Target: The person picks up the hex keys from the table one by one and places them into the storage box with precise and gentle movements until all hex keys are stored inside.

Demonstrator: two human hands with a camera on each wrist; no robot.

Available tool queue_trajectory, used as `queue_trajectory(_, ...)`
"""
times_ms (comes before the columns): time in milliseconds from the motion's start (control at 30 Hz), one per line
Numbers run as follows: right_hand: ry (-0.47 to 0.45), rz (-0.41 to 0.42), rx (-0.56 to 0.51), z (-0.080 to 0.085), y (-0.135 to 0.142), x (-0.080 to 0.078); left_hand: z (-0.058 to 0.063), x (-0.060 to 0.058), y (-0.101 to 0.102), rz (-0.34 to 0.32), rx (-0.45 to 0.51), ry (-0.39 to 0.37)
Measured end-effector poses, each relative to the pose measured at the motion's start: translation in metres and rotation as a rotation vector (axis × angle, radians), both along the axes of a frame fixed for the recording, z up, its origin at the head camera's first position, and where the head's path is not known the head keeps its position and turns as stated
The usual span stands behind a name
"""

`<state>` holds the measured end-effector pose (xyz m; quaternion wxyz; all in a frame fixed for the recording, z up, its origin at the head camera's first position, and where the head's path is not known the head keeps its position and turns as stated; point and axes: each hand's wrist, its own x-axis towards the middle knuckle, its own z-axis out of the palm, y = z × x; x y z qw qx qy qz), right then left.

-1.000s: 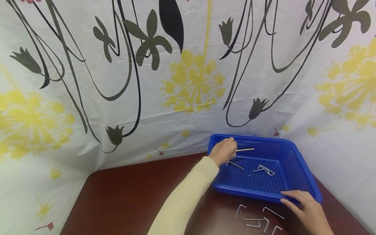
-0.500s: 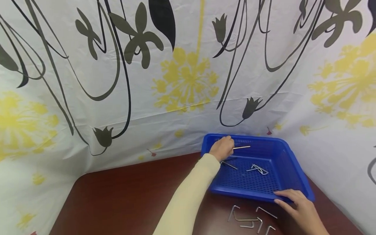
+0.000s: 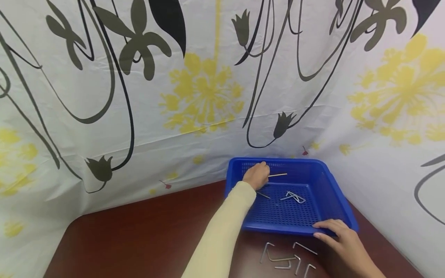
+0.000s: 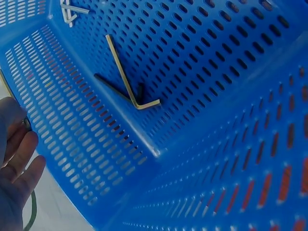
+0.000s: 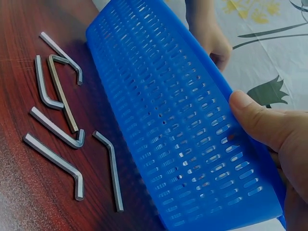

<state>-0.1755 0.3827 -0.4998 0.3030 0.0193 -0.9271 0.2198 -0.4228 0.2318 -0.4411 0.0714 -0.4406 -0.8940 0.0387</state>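
Observation:
My left hand (image 3: 256, 175) is over the far left part of the blue plastic basket (image 3: 302, 230), pinching a thin gold hex key (image 3: 277, 175) that points right. In the left wrist view the fingers are at the left edge, by the basket's far rim. On the basket floor lie a gold hex key (image 4: 123, 77), a dark hex key (image 4: 113, 87) partly beneath it, and a small pile of silver hex keys (image 3: 293, 197). My right hand (image 3: 342, 241) grips the basket's near rim at the right, with the thumb (image 5: 257, 118) against the outer wall.
Several silver hex keys (image 5: 55, 163) and a gold one (image 5: 62, 94) lie loose on the dark red-brown table (image 3: 139, 239) in front of the basket. A white flower-printed curtain (image 3: 194, 146) hangs close behind the table and basket.
The head view has turned right, so the scene sits further left. Relative to the basket, my left hand has shifted slightly right with the gold hex key. My right hand stays on the rim.

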Motion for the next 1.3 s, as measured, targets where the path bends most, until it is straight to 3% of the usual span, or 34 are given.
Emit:
queue_trajectory(200,0.003,-0.013,-0.008,0.003,-0.001,0.0,-0.008,-0.003,0.006,-0.029,0.0,0.012)
queue_trajectory(467,-0.028,0.001,-0.03,0.005,-0.004,-0.002,-0.031,-0.008,0.001,-0.026,0.008,-0.008)
queue_trajectory(633,-0.025,0.013,-0.038,0.007,-0.003,-0.004,-0.041,-0.01,0.001,-0.01,0.008,-0.042)
queue_trajectory(867,-0.023,0.023,-0.039,0.004,-0.002,-0.002,-0.055,-0.012,0.003,0.023,-0.065,-0.105)
queue_trajectory(1300,-0.008,0.044,-0.042,0.003,0.001,-0.006,-0.066,-0.018,0.004,0.046,-0.001,-0.192)
